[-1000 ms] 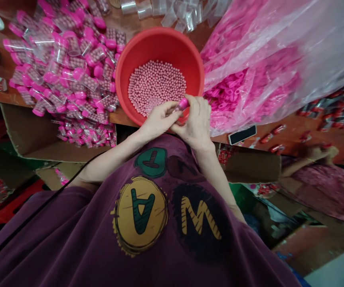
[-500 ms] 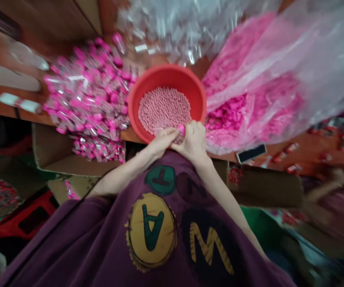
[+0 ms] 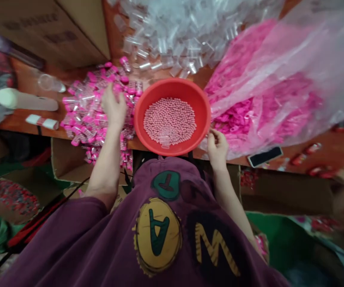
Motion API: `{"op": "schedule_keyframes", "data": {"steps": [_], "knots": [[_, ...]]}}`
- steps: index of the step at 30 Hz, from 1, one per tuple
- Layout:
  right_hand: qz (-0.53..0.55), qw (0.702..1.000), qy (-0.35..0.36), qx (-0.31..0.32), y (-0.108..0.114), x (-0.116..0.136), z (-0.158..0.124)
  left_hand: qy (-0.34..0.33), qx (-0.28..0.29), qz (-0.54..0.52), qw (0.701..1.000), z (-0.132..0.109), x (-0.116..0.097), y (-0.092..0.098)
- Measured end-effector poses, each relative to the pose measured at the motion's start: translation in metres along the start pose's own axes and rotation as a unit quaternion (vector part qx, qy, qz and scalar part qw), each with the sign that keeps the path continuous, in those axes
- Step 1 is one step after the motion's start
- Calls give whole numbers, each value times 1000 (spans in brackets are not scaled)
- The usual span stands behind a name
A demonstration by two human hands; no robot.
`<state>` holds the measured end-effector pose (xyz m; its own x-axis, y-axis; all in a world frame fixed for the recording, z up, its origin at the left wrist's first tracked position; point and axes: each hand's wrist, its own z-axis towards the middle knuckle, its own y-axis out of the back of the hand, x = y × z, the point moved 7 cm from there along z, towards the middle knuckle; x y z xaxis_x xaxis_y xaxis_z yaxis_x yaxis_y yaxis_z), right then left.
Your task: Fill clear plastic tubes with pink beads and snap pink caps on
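The left hand [image 3: 114, 107] reaches over a heap of clear tubes with pink caps [image 3: 84, 119], its fingers extended and loosely open, their tips down among the tubes. It shows no clear grip on any tube. The heap lies on the wooden counter [image 3: 16, 119], just left of a red plastic basin [image 3: 172, 85].

The right hand [image 3: 218, 149] sits at the lower right of the basin, just beside its rim, with the fingers curled. Whether it holds something small cannot be told from this view. Neither hand is inside the basin.

The basin holds a rounded mound of small pink beads [image 3: 169, 121]. One clear tube [image 3: 165, 139] lies on the near edge of the mound, between the two hands.

Beyond the basin, a loose spread of empty clear tubes [image 3: 172, 40] covers the far part of the counter. To the right, a translucent plastic bag [image 3: 264, 99] bulges with pink caps and touches the basin's right side. A black phone [image 3: 264, 156] lies on the counter beyond the bag's lower edge, and tubes with red caps [image 3: 306, 159] lie farther right. Below the counter's edge, an open cardboard box [image 3: 70, 167] sits in front of the person's purple printed T-shirt [image 3: 160, 227].
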<state>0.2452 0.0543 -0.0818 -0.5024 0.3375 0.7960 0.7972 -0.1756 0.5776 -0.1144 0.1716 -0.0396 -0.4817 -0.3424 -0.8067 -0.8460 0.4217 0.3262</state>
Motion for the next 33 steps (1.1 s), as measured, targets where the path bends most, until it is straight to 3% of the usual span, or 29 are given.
{"op": "schedule_keyframes", "data": {"steps": [4,7,10,12,14,18,21,23,26,29,33], "knots": [[7,996,-89,-12,-2,-26,-2,16,69,124,990,6,-1,-74],[-20,999,-24,8,-12,-18,-7,30,98,192,976,-1,14,-115],[-42,995,75,56,-33,2,-16,48,118,292,948,-4,41,-133],[-42,985,123,111,-55,14,-21,51,120,350,927,2,58,-138],[-36,974,143,170,-78,21,-25,55,105,337,934,11,69,-140],[-23,968,128,216,-112,22,-18,56,90,148,983,23,78,-140],[25,964,111,240,-129,21,-7,68,104,-27,992,18,77,-142],[86,959,70,261,-137,16,-1,88,97,-133,982,11,76,-141],[218,940,-52,258,-143,6,4,88,36,-235,967,2,78,-136],[333,897,-176,233,-145,-1,-1,29,-11,-264,964,-2,79,-135],[423,846,-233,228,-147,7,-12,-40,-61,-231,970,-4,82,-139]]}}
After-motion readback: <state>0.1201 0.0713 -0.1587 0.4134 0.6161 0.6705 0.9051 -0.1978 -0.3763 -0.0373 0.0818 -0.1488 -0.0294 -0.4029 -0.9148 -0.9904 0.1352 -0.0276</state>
